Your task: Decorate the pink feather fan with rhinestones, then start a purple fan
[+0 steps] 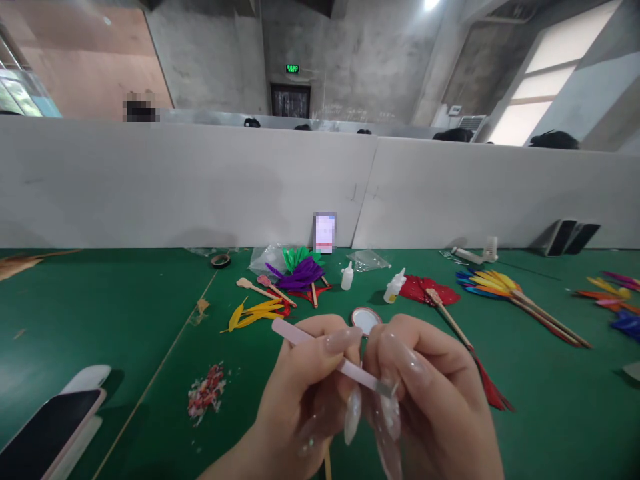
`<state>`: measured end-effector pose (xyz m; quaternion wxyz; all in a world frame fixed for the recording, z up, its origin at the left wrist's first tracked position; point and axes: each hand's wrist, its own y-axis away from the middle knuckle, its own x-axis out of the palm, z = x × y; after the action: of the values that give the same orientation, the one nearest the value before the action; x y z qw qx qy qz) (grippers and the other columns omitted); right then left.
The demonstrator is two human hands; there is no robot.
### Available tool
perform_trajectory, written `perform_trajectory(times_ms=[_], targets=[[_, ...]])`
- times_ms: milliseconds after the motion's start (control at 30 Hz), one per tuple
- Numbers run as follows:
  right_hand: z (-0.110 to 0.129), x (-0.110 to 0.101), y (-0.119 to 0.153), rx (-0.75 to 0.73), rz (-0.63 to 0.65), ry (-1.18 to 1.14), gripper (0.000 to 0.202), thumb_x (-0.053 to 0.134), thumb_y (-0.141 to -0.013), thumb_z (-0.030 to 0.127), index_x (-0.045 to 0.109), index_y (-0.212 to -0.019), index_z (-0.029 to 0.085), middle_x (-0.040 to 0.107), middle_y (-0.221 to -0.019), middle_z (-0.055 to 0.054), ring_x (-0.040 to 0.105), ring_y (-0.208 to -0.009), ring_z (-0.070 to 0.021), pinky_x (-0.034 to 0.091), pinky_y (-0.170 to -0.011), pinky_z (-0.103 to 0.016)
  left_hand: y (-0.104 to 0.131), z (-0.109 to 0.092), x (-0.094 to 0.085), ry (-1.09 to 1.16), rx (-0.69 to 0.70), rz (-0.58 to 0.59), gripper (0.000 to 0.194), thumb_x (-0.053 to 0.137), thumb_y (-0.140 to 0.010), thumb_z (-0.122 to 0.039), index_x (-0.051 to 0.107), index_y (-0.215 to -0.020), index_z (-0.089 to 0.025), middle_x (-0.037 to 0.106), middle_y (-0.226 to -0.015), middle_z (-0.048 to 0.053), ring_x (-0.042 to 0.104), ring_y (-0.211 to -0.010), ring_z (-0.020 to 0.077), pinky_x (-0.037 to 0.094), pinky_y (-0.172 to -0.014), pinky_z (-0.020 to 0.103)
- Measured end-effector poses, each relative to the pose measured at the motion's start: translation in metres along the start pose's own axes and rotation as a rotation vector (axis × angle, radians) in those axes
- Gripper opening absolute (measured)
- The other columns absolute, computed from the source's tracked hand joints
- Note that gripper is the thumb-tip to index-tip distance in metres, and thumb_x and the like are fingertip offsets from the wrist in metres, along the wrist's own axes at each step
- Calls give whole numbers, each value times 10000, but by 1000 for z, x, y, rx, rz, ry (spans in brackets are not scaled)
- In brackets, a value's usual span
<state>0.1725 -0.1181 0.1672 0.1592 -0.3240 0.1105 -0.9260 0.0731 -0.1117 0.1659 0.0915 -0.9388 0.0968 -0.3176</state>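
Note:
Both hands meet close to me, in the lower middle of the view. My left hand [303,377] is closed, with a slim, flat pink tool [359,373] pinched between thumb and fingers. The tool slants down to the right and ends in a greyish tip, beside the right fingertips. My right hand [440,387] is closed too, thumb and fingers pressed together at that tip; what they pinch is hidden. Long, glossy nails show on both hands. Below the left hand a thin wooden stick [327,463] shows; I cannot tell whether it is held.
Beyond my hands lie purple feathers [303,273], yellow feathers [257,313], a round white dish [366,321], small white bottles [347,276] and a red feathered stick [447,313]. Red and white scraps [207,393] and a phone [47,430] lie left. A white partition [190,187] stands behind.

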Motion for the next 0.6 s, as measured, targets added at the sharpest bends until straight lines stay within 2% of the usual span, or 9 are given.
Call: perform_trajectory(times_ms=[67, 167, 233, 300, 367, 467, 600], targets=[[1, 0, 0, 32, 12, 7, 233, 531, -862, 315, 536, -659, 203, 518, -490, 24, 446, -367, -83, 315, -336, -190, -1, 0, -1, 11, -39, -7, 251, 600, -737, -326, 504, -557, -179, 330, -475, -37, 317, -440, 76, 260, -403, 207], [2, -1, 0, 68, 38, 49, 262, 515, -867, 353, 502, -650, 207, 493, -486, 28, 436, -368, -83, 284, -336, -192, -1, -4, -1, 111, -247, 34, 341, 562, -752, -399, 431, -523, -182, 277, -448, -47, 235, -394, 65, 161, -366, 209], [3, -2, 0, 47, 13, 91, 290, 495, -876, 374, 493, -642, 205, 460, -478, 35, 399, -361, -72, 256, -344, -199, -1, -8, 0, 114, -253, -6, 376, 598, -721, -426, 411, -505, -182, 287, -438, -48, 229, -385, 60, 143, -357, 205], [3, -4, -1, 21, -11, 129, 314, 477, -887, 383, 495, -632, 201, 439, -471, 39, 368, -360, -65, 266, -364, -209, 1, -12, 0, 16, -143, -94, 396, 618, -715, -438, 420, -488, -181, 313, -426, -45, 253, -378, 61, 176, -349, 202], [4, -4, -1, 18, -20, 149, 316, 473, -894, 376, 503, -632, 201, 443, -462, 41, 373, -361, -64, 300, -388, -215, 4, -17, -1, -196, 32, -152, 402, 597, -748, -433, 444, -471, -184, 349, -418, -38, 301, -377, 68, 234, -351, 207], [4, -5, 1, 17, -23, 148, 292, 473, -898, 362, 532, -660, 203, 475, -471, 36, 418, -367, -71, 321, -379, -211, 8, -22, -2, -538, 307, -145, 360, 561, -789, -406, 529, -493, -204, 435, -435, -27, 374, -383, 81, 298, -353, 214], [-1, -7, 6, -20, -60, 140, 304, 420, -924, 354, 575, -709, 205, 504, -515, 22, 450, -389, -78, 339, -359, -205, 14, -29, -3, -828, 543, -89, 208, 576, -794, -320, 617, -611, -230, 549, -510, -17, 492, -458, 112, 427, -436, 236]])
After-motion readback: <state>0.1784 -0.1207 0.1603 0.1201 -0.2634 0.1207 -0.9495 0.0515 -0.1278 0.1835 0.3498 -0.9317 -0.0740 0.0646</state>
